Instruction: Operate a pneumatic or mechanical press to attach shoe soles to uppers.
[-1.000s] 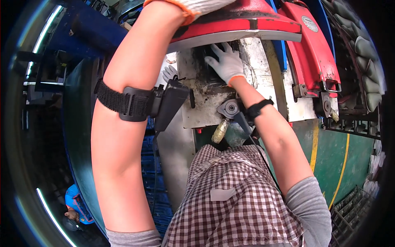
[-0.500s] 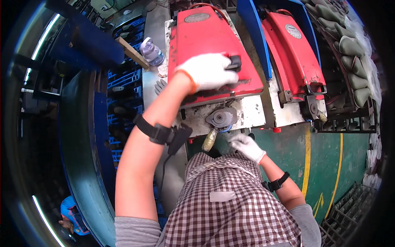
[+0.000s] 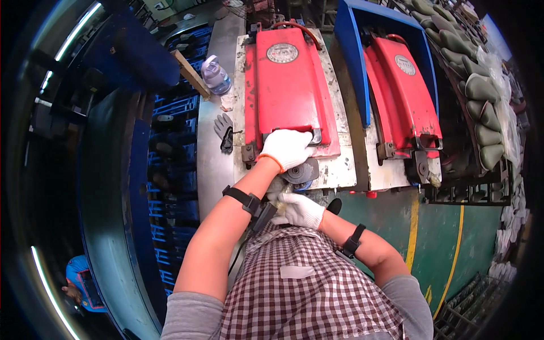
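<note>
The front machine lid (image 3: 289, 90) is lying over its base plate (image 3: 340, 171), and the left hand (image 3: 287, 148) is resting at the lid's front edge. Nearer the wearer, a lever hub (image 3: 305, 171) is sitting at the plate's front, with the right hand (image 3: 301, 211) hanging just before it. To the left, a loose glove (image 3: 222, 126) is lying on the metal bench (image 3: 212, 178), while a jug (image 3: 216, 76) is standing farther back. To the right, a second machine lid (image 3: 405, 99) is sitting inside a guard (image 3: 354, 71).

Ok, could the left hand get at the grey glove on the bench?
Probably yes: the grey glove lies exposed on the metal bench, though the left hand would need to leave the handle of the red cover.
</note>
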{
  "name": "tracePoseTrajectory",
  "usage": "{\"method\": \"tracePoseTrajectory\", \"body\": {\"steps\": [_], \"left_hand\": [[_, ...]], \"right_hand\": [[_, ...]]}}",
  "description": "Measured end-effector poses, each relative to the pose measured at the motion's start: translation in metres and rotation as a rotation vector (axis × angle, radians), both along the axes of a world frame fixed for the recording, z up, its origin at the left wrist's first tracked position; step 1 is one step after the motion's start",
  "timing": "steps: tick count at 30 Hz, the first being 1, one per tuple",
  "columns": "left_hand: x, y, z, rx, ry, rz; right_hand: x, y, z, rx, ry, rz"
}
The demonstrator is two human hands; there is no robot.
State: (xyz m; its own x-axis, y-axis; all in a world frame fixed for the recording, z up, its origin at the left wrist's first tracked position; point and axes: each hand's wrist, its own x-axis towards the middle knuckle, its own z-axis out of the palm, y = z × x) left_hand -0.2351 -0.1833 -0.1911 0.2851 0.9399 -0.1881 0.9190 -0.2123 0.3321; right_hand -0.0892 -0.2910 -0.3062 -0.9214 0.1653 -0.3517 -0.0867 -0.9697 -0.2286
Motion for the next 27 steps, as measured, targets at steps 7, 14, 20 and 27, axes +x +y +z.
{"method": "tracePoseTrajectory", "body": {"steps": [7, 14, 20, 27], "left_hand": [[0.001, -0.004, 0.005, -0.02, 0.028, 0.017], [0.004, -0.004, 0.005, 0.029, 0.039, 0.028], [0.012, -0.01, 0.015, 0.149, -0.056, 0.147], [0.033, -0.02, -0.002, 0.488, -0.603, 0.583]], "right_hand": [[0.095, 0.036, 0.009, 0.127, -0.219, 0.074], [0.188, 0.068, 0.034, 0.69, -0.845, -0.386], [0.294, 0.095, 0.057, 1.628, -1.376, -0.792], [0.393, 0.116, 0.089, 1.332, -2.209, -0.273]]}}
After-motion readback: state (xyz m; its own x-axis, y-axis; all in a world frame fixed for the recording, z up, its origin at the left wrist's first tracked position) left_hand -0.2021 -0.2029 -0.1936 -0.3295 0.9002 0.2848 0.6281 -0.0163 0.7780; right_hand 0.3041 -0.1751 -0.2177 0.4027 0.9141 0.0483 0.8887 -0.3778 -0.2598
